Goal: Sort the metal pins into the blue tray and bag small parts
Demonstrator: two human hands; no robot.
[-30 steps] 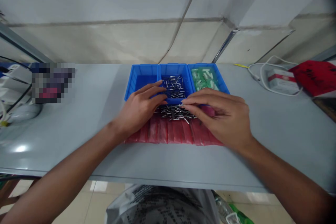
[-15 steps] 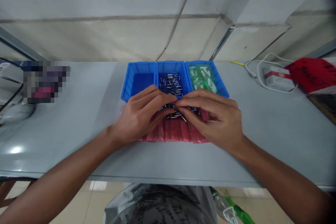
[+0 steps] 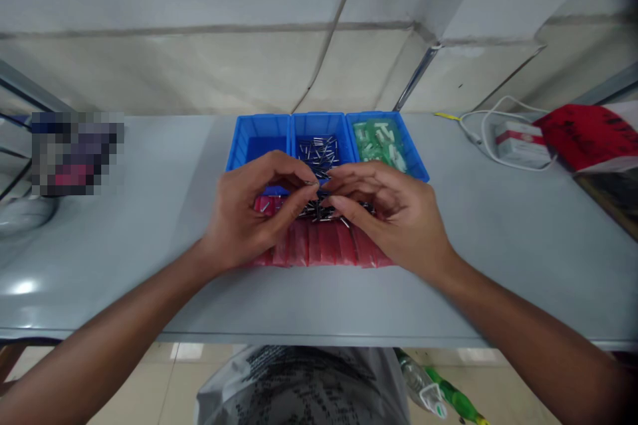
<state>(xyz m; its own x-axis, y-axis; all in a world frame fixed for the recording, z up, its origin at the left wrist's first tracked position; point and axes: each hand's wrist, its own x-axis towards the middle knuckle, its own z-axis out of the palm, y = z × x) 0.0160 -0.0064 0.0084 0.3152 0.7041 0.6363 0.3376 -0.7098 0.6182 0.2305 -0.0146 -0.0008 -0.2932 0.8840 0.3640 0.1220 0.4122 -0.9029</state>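
My left hand (image 3: 256,206) is closed in a pinch, with a small metal pin (image 3: 311,182) showing as a thin glint at its fingertips. Facing it, my right hand (image 3: 393,212) has its thumb apart from its curled fingers, and no object shows between them. Below both hands, a heap of loose metal pins (image 3: 319,210) lies on a row of red plastic packets (image 3: 319,244). Behind the hands, more metal pins (image 3: 321,151) lie in the middle blue bin (image 3: 319,121). My hands hide part of the heap and the bins' front edges.
The left blue bin (image 3: 262,123) shows its bare floor. Green-and-white packets (image 3: 381,143) fill the right blue bin (image 3: 416,153). A white box (image 3: 523,144), a white cable (image 3: 486,129) and a red item (image 3: 588,136) lie at the right. A computer mouse (image 3: 27,214) sits at the left.
My hands have parted slightly at the fingertips. My right thumb and fingers have spread, while my left hand has risen and tightened into a pinch. The whole view has shifted slightly.
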